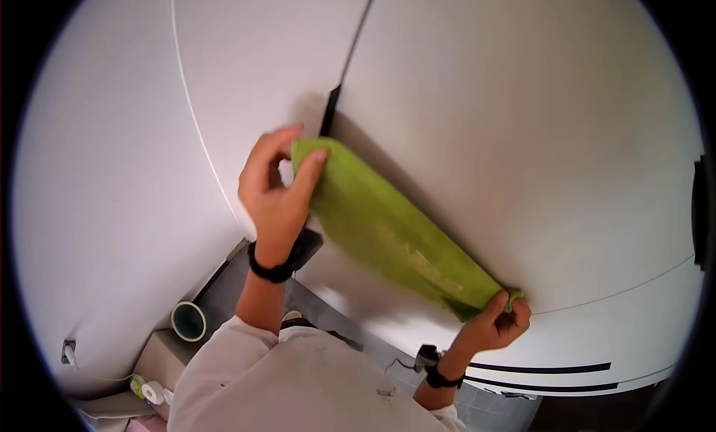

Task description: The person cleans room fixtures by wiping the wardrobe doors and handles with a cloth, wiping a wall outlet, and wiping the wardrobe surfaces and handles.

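A green cloth [403,234] hangs stretched between my two hands, in front of a pale panelled surface with a black handle strip [330,111]. My left hand [280,182] pinches its upper left corner between thumb and fingers. At its lower right corner, my right hand [498,324] is closed on the bunched edge. The cloth's lower edge sags and looks slightly blurred. Black bands with small devices are on both wrists.
At the lower left are a round bin or cup [189,322], a beige box [160,361], a white roll [153,392] and a wall socket with a plug [69,352]. Black strips [544,369] line the panel at the lower right.
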Tool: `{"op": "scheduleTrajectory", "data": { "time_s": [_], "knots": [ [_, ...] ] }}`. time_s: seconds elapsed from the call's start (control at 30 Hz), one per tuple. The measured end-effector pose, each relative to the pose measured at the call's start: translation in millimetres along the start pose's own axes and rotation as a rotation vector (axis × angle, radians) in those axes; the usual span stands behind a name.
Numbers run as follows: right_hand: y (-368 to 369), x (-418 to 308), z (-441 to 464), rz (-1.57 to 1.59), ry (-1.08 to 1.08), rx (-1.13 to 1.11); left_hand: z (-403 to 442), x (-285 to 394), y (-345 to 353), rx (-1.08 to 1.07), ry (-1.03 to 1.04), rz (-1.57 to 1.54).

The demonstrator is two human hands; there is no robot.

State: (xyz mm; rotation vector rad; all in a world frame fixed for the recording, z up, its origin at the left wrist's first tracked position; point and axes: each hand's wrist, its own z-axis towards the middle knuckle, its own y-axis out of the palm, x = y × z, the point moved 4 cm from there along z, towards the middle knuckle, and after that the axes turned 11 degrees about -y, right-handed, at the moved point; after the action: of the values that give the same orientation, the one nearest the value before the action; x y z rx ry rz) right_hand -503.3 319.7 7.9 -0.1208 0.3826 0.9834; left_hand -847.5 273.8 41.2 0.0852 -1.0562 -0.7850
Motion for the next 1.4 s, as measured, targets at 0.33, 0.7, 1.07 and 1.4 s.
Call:
{"op": "scheduleTrajectory", "data": {
  "time_s": [0.33,0.7,1.07,1.4],
  "knots": [
    [28,-21,-1,0.056,0.081,-0.006,27,-4,15,0.049,0.347,0.481],
    [18,-23,-3,0.029,0.134,-0.043,16,10,14,-0.150,0.222,0.731],
    [-3,-51,8,0.148,-0.089,-0.084,41,24,28,-0.220,0.198,0.613],
    [-10,-57,13,0.226,-0.139,-0.147,45,19,18,-0.188,0.056,0.515]
  ]
}}
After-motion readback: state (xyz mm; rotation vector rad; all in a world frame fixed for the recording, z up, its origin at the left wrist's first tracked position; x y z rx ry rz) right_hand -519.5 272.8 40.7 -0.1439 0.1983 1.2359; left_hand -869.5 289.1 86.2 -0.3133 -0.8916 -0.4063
